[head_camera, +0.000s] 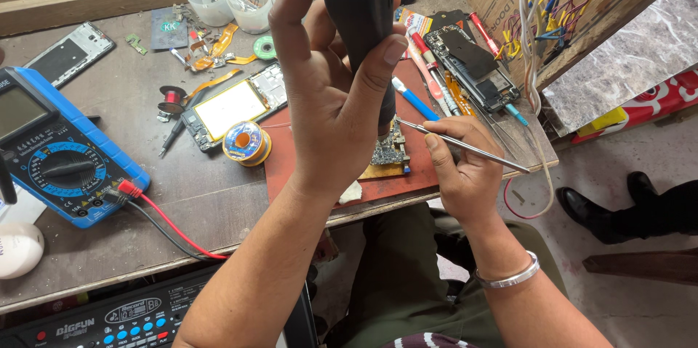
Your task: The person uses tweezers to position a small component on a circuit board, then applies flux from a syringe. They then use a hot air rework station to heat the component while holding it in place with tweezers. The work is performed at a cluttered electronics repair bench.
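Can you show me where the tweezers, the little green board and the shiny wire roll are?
tweezers (472,149): head view, middle of the metal shaft.
little circuit board (390,152): head view, its chip-covered face.
solder spool (246,141): head view, top of the roll.

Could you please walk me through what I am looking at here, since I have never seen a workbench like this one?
There is one picture, taken by a camera on the person's head, looking down at their own two hands over a worn bench. The left hand grips a thick dark tool handle that points down at a small circuit board. The right hand holds thin metal tweezers, whose tip reaches toward that board. The board lies on a reddish mat. Around it are a blue multimeter with red and black leads, a spool of solder wire, an opened phone and a second stripped phone. A black shoe at the right belongs to someone else.
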Demonstrator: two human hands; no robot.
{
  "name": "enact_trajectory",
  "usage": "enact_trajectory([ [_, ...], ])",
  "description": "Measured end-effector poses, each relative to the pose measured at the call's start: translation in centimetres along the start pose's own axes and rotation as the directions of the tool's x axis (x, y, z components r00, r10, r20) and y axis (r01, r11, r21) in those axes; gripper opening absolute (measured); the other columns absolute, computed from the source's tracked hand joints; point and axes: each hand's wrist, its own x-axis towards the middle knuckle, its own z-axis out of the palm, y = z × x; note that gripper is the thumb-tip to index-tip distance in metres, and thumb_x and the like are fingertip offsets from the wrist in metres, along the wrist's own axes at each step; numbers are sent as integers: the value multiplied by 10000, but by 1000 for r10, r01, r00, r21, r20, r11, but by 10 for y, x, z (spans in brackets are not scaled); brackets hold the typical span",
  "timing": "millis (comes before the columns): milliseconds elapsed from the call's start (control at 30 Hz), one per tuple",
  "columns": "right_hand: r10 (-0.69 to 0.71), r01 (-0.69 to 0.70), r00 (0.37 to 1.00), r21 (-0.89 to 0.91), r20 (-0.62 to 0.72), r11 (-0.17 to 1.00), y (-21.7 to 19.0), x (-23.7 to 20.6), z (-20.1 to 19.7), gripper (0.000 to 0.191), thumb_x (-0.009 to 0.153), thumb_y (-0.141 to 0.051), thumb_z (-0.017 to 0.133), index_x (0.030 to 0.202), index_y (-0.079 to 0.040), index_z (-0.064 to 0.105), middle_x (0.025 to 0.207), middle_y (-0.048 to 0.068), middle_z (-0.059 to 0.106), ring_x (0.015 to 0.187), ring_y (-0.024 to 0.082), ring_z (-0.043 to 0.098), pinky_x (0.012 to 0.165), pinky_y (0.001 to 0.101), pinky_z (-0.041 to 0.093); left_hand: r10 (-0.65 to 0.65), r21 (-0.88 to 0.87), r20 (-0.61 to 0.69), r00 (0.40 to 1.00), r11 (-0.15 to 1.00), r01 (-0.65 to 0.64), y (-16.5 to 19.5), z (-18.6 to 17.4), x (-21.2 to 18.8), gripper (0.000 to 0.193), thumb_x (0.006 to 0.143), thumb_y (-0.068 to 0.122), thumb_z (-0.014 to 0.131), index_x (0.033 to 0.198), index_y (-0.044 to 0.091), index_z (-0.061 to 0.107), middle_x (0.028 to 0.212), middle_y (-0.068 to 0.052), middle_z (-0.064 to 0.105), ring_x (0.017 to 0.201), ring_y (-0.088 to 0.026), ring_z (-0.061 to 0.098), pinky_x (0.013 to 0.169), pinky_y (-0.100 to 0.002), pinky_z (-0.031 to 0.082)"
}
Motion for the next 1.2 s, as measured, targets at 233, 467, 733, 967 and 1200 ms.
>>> enact_trajectory([
  [233,4,-4,1000,14,-1,1000,1,-1,0,101,1008,-49,687,1096,1,696,1037,106,675,930,183,639,852,289,507,1,-11,2,1000,1000,-1,-2,1,0,611,1164,50,713,1564,147,261,1283,-106,605,1123,-110,629,1021,-263,512],
  [467,-1,1,1000,25,4,1000,1,0,0,105,1008,-41,684,1102,7,692,1046,110,675,943,184,642,869,287,510,10,-15,0,1000,1000,-10,-2,2,0,618,1163,50,712,1568,150,255,1295,-113,599,1138,-115,630,1038,-268,511],
  [733,10,-10,1000,31,-2,999,1,0,0,105,1006,-38,686,1101,5,694,1045,110,675,935,183,640,857,286,510,3,-28,-4,1000,1000,-3,-1,-1,0,620,1168,56,713,1571,160,253,1312,-112,586,1114,-112,631,1019,-269,520],
  [967,0,0,1000,14,-2,1000,1,-1,0,107,1005,-38,687,1102,5,693,1046,108,676,945,185,645,870,291,511,-6,-5,6,1000,1000,6,-1,-2,0,606,1181,52,712,1572,148,259,1318,-108,583,1178,-117,611,1039,-270,516],
  [1200,3,-3,1000,27,3,1000,1,-1,0,109,1008,-39,683,1107,6,691,1053,110,673,949,184,643,874,288,511,-6,-15,8,1000,1000,6,0,0,0,607,1174,42,713,1568,136,261,1307,-104,583,1169,-124,607,1028,-272,514],
])
